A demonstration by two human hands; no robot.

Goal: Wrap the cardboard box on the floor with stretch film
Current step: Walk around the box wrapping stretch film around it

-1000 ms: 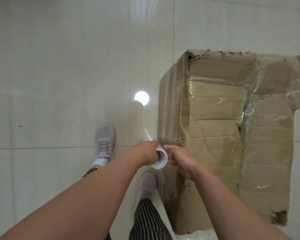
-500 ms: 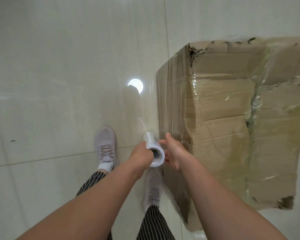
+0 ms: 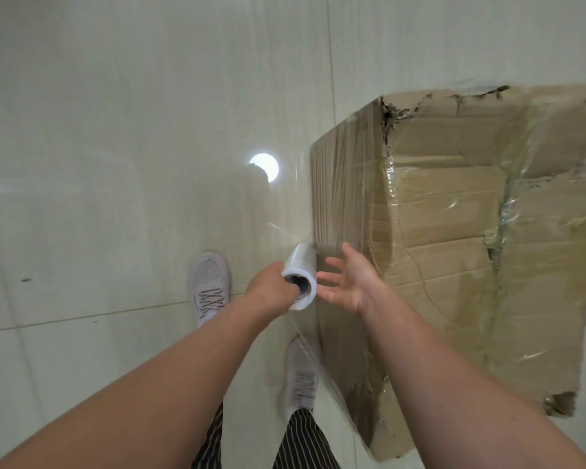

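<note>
A tall, worn cardboard box stands on the tiled floor at the right, its left side covered with clear stretch film and its top flaps torn and taped. My left hand grips a roll of stretch film just left of the box's near corner. A sheet of film runs from the roll to the box's side. My right hand hovers beside the roll with fingers spread, holding nothing.
My two feet in grey shoes stand on the glossy tiled floor, left of the box; one shoe is close to its base. A bright lamp reflection shines on the tiles.
My right hand has let go of the roll and opened. The roll has tilted up in my left hand, and the view has shifted so the box sits further right.
</note>
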